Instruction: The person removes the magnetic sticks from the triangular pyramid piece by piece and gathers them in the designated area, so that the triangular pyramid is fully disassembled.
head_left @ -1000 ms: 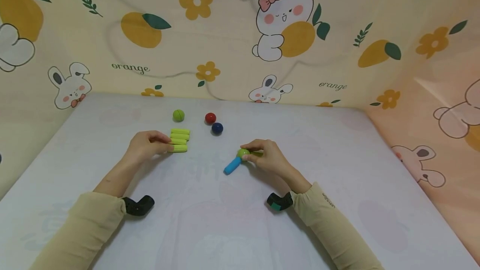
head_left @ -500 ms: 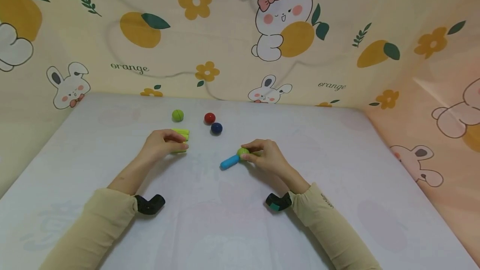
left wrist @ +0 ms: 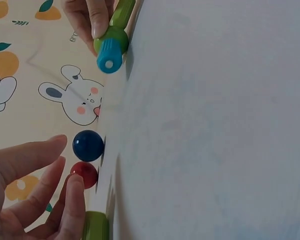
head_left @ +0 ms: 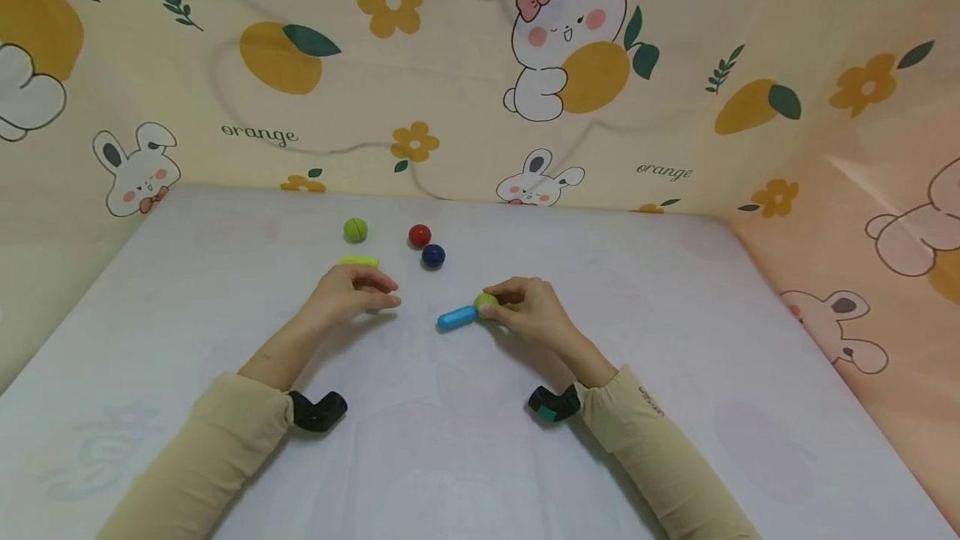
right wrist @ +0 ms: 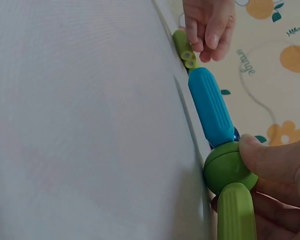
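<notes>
Between thumb and fingers, my right hand (head_left: 531, 312) pinches a green ball (right wrist: 224, 171). A blue ridged stick (right wrist: 210, 105) projects from one side of the ball, toward the left hand, and a yellow-green stick (right wrist: 236, 214) from the other. My left hand (head_left: 347, 293) holds nothing; its fingers are loosely spread and point at the blue stick, a short gap away. Behind that hand lie yellow-green sticks (head_left: 359, 261), mostly hidden by it in the head view. Their ends (right wrist: 189, 59) show below the left hand in the right wrist view.
Toward the back of the white table (head_left: 450, 457) lie a loose green ball (head_left: 356, 230), a red ball (head_left: 420, 236) and a dark blue ball (head_left: 433, 256). A printed cloth wall (head_left: 465, 90) stands along the rear edge and both sides.
My left hand has moved right, away from the row of yellow-green sticks, with its fingers opening. The blue stick has swung round to point more to the left while the right hand stays put.
</notes>
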Available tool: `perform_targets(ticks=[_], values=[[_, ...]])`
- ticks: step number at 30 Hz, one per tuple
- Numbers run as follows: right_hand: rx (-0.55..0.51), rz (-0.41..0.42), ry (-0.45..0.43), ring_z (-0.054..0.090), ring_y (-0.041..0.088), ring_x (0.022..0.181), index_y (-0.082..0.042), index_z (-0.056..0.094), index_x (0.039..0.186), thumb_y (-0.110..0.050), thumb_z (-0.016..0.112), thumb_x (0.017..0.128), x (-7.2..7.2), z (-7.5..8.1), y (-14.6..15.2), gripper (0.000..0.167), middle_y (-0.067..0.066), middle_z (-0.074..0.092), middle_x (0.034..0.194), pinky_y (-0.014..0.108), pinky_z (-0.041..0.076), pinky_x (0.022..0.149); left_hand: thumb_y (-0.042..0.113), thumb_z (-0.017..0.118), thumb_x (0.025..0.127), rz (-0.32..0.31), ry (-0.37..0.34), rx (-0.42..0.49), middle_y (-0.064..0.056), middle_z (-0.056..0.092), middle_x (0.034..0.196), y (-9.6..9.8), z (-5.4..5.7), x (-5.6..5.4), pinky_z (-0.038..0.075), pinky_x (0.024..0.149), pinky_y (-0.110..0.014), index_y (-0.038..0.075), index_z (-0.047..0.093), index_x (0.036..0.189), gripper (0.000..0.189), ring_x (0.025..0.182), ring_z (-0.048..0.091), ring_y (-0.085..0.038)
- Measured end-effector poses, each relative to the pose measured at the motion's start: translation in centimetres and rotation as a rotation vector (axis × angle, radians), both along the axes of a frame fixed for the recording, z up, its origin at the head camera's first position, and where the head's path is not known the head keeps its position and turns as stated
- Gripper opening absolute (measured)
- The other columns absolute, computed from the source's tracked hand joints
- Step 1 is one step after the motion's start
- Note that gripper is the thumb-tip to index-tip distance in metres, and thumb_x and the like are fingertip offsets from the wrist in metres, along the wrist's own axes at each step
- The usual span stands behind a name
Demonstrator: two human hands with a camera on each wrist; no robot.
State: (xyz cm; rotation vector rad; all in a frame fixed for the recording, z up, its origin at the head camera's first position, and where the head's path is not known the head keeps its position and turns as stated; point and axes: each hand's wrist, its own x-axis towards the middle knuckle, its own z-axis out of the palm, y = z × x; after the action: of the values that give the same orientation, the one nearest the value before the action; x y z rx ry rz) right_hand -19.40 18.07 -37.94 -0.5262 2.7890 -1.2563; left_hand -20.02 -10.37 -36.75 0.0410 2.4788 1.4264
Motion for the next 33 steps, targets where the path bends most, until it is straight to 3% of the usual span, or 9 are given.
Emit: perform_targets(ticks=[6,14,33], values=[[0.009,-0.020,0.008,0.069,0.022,0.092,-0.001,0.071,0.108,-0.019,0.076,0.083,-0.1,-0.2,0.0,0.031,0.011,0.073,0.101,0.033,0.055,0.077,0.020,0.075,0.083,-0.016,0.012,0.011,-0.011,0.069,0.101,0.7,0.0,0.1,0.050,0.076,-0.028,0.004,0.068,0.109,0.031,0.083,0.063,-0.019],[0.019,-0.036,0.005,0.069,0.020,0.086,-0.001,0.072,0.106,-0.020,0.075,0.084,-0.2,-0.1,0.0,0.030,0.011,0.073,0.098,0.027,0.053,0.071,0.022,0.074,0.084,-0.021,-0.038,0.013,-0.009,0.069,0.104,1.7,-0.2,0.1,0.049,0.080,-0.028,0.008,0.067,0.110,0.030,0.087,0.061,-0.020],[0.013,-0.073,-0.018,0.070,0.020,0.084,-0.002,0.072,0.105,-0.023,0.075,0.084,-0.3,-0.2,-0.1,0.031,0.012,0.073,0.097,0.025,0.053,0.067,0.016,0.076,0.082,-0.145,0.004,0.102,-0.012,0.070,0.107,4.2,-1.0,0.3,0.050,0.088,-0.032,0.002,0.065,0.116,0.038,0.093,0.065,-0.017]])
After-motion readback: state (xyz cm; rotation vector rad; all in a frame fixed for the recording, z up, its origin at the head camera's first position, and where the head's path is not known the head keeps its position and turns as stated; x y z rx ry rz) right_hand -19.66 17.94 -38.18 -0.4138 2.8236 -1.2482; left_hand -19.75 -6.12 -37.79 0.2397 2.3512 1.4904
